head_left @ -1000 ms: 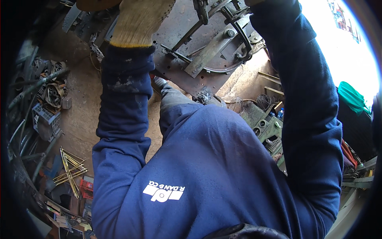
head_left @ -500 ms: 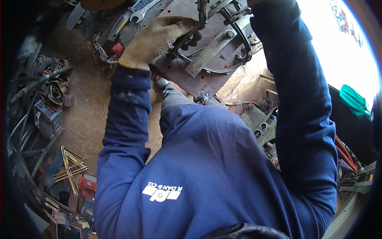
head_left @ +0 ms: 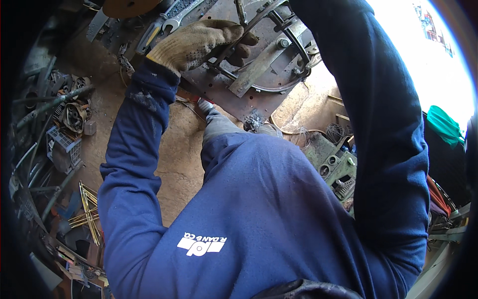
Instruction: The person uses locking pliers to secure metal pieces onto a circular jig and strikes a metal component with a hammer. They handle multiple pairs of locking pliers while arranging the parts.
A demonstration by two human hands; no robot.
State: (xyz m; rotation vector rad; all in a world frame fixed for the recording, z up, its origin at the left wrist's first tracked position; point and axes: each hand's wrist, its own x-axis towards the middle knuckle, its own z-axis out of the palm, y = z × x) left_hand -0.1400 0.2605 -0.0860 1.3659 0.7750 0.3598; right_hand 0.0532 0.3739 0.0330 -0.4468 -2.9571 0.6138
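A rusty brown steel work plate fills the far centre of the scene, lying flat above the sandy floor, and on it sits a frame of thin dark metal rods and a curved steel ring. A flat grey steel bar lies across the plate with its long axis running from the near left up to the far right, a bolt standing near its far end. The person's left arm in a dark blue sleeve reaches from the near left up to the far centre, and the left hand, in a tan knitted work glove, lies over the left side of the rod frame with its fingers curled around one of the slanted rods, so it is the hand plainly on the work. The right arm runs up the right side and passes out of the far edge; the right hand is not to be seen, so its grip cannot be told. Just left of the gloved hand, on the far left of the plate, lies a grey open-ended spanner beside a yellow-handled tool.
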